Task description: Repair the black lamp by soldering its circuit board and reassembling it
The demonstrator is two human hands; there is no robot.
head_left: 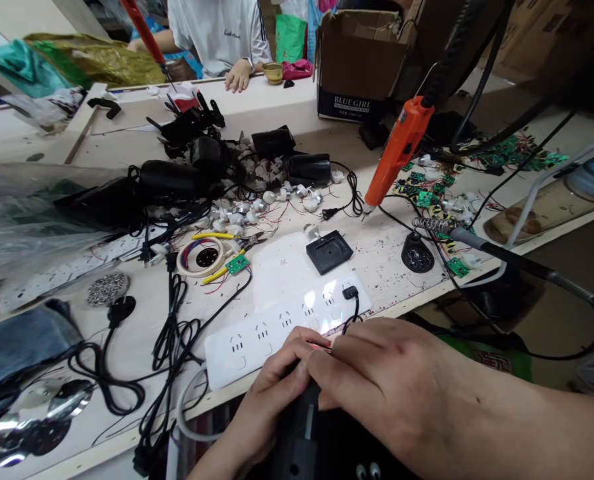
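Note:
At the near edge of the bench, a long black plastic housing [304, 427] is held upright-tilted in front of my body. My left hand [279, 377] wraps around its upper end from the left, fingers curled. From the right, my right hand [397, 380] closes over the same end, its fingertips mostly hidden. A small bit of red [319, 346] shows between the fingers; I cannot tell what it is. Just beyond the hands lies a white power strip [287, 333] with a black plug [350, 292] in its right end.
An orange electric screwdriver [399, 150] hangs at right, near a soldering iron [497, 250] and green circuit boards [427, 199]. A black tray [329, 252], tape roll [201, 257], coiled cables [177, 327] and black cylindrical housings [169, 180] crowd the bench. Another person's hand [239, 75] rests opposite.

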